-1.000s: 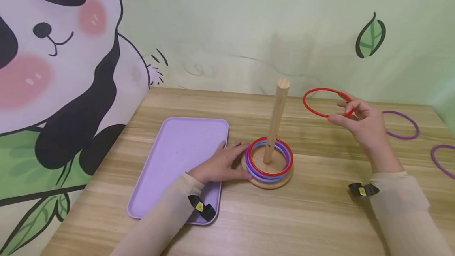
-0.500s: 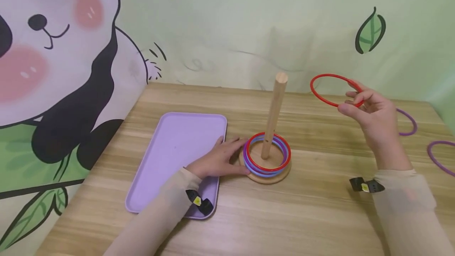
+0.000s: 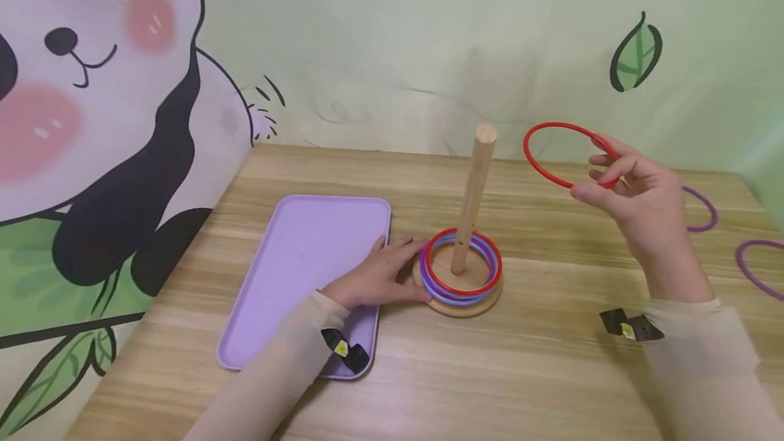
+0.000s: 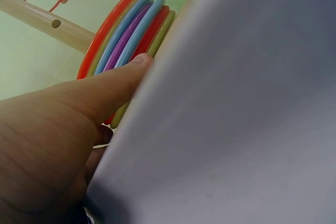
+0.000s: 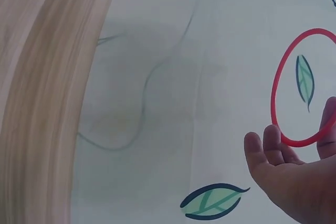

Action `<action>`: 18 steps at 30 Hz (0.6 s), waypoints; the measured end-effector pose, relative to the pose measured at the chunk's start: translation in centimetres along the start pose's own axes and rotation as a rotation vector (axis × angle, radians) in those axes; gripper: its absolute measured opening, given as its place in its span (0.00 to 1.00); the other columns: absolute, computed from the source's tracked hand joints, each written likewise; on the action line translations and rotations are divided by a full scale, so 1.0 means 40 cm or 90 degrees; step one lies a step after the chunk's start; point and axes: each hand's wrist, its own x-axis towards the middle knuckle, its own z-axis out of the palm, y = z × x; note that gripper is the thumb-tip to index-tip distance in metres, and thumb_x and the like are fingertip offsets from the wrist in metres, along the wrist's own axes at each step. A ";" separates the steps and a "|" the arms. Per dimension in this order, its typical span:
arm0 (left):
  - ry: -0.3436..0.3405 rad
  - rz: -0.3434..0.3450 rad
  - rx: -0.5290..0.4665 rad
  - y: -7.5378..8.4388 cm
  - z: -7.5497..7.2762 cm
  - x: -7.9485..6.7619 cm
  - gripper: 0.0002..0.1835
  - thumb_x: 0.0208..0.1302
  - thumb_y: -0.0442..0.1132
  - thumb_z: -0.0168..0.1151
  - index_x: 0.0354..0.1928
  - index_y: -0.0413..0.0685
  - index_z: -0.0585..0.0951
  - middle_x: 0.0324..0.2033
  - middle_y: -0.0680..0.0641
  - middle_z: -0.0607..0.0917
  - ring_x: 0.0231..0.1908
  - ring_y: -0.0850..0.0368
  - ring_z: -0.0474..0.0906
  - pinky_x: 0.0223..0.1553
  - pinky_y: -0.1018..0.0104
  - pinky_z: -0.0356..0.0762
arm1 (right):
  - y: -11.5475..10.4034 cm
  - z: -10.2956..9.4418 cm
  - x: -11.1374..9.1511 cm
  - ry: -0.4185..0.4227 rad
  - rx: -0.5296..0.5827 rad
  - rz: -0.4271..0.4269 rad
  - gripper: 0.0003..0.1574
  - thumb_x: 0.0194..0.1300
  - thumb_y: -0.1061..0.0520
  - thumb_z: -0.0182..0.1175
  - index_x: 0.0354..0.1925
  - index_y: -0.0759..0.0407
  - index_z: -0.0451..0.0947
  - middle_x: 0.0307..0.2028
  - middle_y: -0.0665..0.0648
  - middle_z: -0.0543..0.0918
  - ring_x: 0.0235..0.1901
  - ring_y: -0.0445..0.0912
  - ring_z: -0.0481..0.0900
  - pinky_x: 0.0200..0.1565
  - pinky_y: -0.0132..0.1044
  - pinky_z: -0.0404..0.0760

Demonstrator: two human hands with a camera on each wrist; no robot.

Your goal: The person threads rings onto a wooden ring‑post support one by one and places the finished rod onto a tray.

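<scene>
In the head view, a wooden ring stand has a tall peg (image 3: 474, 199) rising from a round base (image 3: 468, 309). Several rings lie stacked round the peg, a red ring (image 3: 499, 271) on top; blue, purple, red and olive rings (image 4: 169, 22) show in the left wrist view. My left hand (image 3: 376, 279) rests against the stack's left side, thumb in front and straight fingers behind. Above the table, right of the peg, my right hand (image 3: 643, 199) pinches another red ring (image 3: 539, 163) between thumb and fingers. That ring is tilted and apart from the peg.
A lilac tray (image 3: 300, 250) lies left of the stand, partly under the left forearm. Two purple rings, one (image 3: 713, 213) partly behind the right hand and another (image 3: 744, 264) cut off by the frame, lie on the table at right. A panda-painted wall (image 3: 392, 46) stands behind.
The right hand has risen with the red ring and shifted right, then slightly back left, the ring tilting more. The left hand stays by the stack. The camera view shifted slightly.
</scene>
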 end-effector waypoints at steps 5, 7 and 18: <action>-0.008 -0.008 0.003 0.002 0.000 0.001 0.52 0.63 0.57 0.76 0.82 0.48 0.62 0.78 0.44 0.68 0.81 0.38 0.52 0.78 0.34 0.26 | -0.024 0.006 0.014 -0.006 0.055 -0.005 0.13 0.58 0.83 0.66 0.25 0.71 0.78 0.62 0.57 0.83 0.54 0.50 0.83 0.52 0.28 0.84; -0.007 -0.006 0.003 0.003 -0.003 0.001 0.52 0.63 0.57 0.75 0.82 0.47 0.62 0.78 0.44 0.68 0.81 0.38 0.52 0.78 0.33 0.26 | -0.038 0.008 0.022 -0.014 0.085 -0.007 0.13 0.58 0.84 0.64 0.26 0.72 0.78 0.62 0.60 0.83 0.55 0.50 0.84 0.55 0.30 0.84; -0.011 -0.010 -0.002 0.006 -0.004 -0.005 0.51 0.64 0.57 0.75 0.82 0.46 0.62 0.78 0.42 0.67 0.81 0.37 0.51 0.78 0.33 0.27 | -0.120 0.059 0.041 -0.058 0.120 -0.063 0.11 0.58 0.84 0.63 0.26 0.75 0.76 0.60 0.67 0.84 0.62 0.54 0.83 0.69 0.40 0.75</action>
